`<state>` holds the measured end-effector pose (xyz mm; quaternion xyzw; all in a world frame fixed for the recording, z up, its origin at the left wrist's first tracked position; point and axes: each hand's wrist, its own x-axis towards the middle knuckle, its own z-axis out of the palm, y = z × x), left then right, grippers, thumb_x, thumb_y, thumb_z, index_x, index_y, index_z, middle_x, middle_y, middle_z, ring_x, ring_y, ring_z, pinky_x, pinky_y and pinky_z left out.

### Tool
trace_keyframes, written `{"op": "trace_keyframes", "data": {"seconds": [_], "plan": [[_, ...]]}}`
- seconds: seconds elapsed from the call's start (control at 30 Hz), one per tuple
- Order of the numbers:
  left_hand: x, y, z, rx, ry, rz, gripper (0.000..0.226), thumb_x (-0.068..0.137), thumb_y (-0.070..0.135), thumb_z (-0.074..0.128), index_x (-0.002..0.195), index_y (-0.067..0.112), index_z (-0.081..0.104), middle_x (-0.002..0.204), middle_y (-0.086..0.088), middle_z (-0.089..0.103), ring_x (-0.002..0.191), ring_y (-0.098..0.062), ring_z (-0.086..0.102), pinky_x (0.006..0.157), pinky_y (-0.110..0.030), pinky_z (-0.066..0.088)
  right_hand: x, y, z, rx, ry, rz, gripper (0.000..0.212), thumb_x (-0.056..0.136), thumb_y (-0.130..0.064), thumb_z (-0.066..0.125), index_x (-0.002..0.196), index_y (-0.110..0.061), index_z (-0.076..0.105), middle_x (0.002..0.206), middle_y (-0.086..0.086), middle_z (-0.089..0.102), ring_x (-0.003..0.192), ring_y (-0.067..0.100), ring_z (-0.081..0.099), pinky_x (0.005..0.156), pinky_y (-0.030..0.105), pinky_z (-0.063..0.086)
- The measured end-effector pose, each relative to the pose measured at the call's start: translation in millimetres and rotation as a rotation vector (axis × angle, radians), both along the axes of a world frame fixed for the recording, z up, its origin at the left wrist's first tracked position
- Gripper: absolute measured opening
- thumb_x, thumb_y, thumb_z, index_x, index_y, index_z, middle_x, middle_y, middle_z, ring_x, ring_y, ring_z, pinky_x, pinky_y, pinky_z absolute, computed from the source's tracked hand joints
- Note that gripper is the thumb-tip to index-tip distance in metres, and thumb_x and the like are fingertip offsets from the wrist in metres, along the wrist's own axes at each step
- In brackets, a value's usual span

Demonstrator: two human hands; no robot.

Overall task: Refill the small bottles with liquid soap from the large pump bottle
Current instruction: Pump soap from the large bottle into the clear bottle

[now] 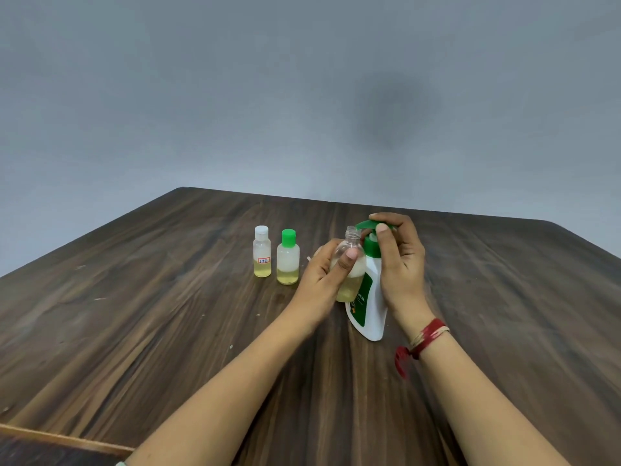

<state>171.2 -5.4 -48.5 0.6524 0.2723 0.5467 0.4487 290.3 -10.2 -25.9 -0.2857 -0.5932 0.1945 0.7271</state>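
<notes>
A large white pump bottle (371, 309) with a green label and green pump head (368, 227) stands right of the table's middle. My right hand (400, 260) curls over the pump head, thumb on its front. My left hand (324, 280) grips an uncapped clear small bottle (349, 264), holding yellowish liquid, with its open neck just under the pump spout. Two capped small bottles stand to the left: one with a white cap (262, 252) and a red-edged sticker, one with a green cap (288, 258). Both hold a little yellow liquid.
Everything stands on a dark wooden table (168, 314) in front of a grey wall. A red thread band sits on my right wrist (425, 341). A small pale object (308, 259) peeks out just behind my left hand; I cannot tell what it is.
</notes>
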Motion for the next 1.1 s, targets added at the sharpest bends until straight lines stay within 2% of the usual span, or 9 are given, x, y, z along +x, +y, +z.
{"op": "trace_keyframes", "data": {"seconds": [0.17,0.3,0.5,0.6,0.7,0.9,1.0,1.1], "plan": [[0.4,0.5,0.5,-0.005,-0.005,-0.011,0.054,0.074,0.077,0.055,0.101,0.032,0.065,0.109,-0.013,0.064,0.111,-0.032,0.057,0.095,-0.045,0.046,0.1,-0.6,0.5,-0.002,-0.008,-0.009,0.014,0.094,-0.012,0.047,0.099,-0.017,0.059,0.088,-0.02,0.065,0.081,0.0,0.062,0.071,0.015,0.049],[0.5,1.4,-0.7,0.001,-0.002,-0.004,0.052,0.074,0.078,0.053,0.098,0.033,0.065,0.103,-0.004,0.065,0.109,-0.028,0.057,0.093,-0.04,0.045,0.6,-2.5,-0.3,-0.003,-0.016,-0.008,0.016,0.098,-0.011,0.047,0.103,-0.019,0.06,0.092,-0.019,0.066,0.085,0.002,0.063,0.074,0.016,0.05],[0.5,2.9,-1.8,0.01,0.005,-0.004,0.053,0.074,0.078,0.053,0.101,0.033,0.065,0.111,-0.012,0.064,0.114,-0.031,0.055,0.101,-0.055,0.042,-0.2,-1.7,0.7,-0.007,-0.002,-0.007,0.014,0.095,-0.012,0.048,0.101,-0.018,0.06,0.09,-0.019,0.066,0.083,0.002,0.063,0.072,0.016,0.05],[0.1,3.9,-2.7,0.014,0.004,-0.008,0.052,0.075,0.078,0.053,0.101,0.034,0.065,0.11,-0.012,0.065,0.114,-0.031,0.055,0.101,-0.056,0.042,-0.1,-1.7,0.9,-0.008,-0.003,-0.008,0.014,0.094,-0.012,0.048,0.098,-0.018,0.06,0.087,-0.019,0.066,0.081,0.003,0.063,0.071,0.016,0.05],[-0.4,3.0,-2.2,0.01,0.0,-0.018,0.052,0.074,0.078,0.054,0.1,0.033,0.065,0.108,-0.011,0.065,0.112,-0.031,0.056,0.099,-0.051,0.045,0.0,-1.1,0.5,-0.005,-0.008,-0.011,0.014,0.093,-0.012,0.047,0.098,-0.018,0.059,0.087,-0.018,0.066,0.08,0.003,0.063,0.071,0.017,0.05],[-0.9,-0.1,-1.3,0.012,-0.019,-0.043,0.067,0.071,0.078,0.056,0.104,0.02,0.063,0.099,-0.002,0.065,0.098,-0.013,0.059,0.086,-0.03,0.047,-0.1,0.9,-2.0,-0.002,0.013,-0.002,0.016,0.093,-0.025,0.051,0.104,-0.02,0.061,0.093,-0.012,0.067,0.085,0.01,0.064,0.073,0.02,0.052],[-1.2,0.2,-1.4,0.015,-0.024,-0.044,0.067,0.072,0.078,0.056,0.104,0.019,0.063,0.098,0.001,0.064,0.098,-0.012,0.058,0.086,-0.029,0.045,-1.2,0.9,-2.3,-0.003,0.019,-0.004,0.019,0.091,-0.032,0.052,0.104,-0.022,0.062,0.094,-0.012,0.067,0.087,0.012,0.065,0.074,0.022,0.052],[-0.6,1.4,-2.3,0.01,-0.018,-0.032,0.062,0.073,0.077,0.056,0.103,0.024,0.064,0.101,-0.003,0.063,0.102,-0.017,0.057,0.09,-0.034,0.046,-0.8,0.5,-1.9,-0.001,0.02,-0.009,0.014,0.093,-0.027,0.053,0.103,-0.022,0.062,0.094,-0.014,0.067,0.088,0.01,0.065,0.075,0.02,0.052]]}}
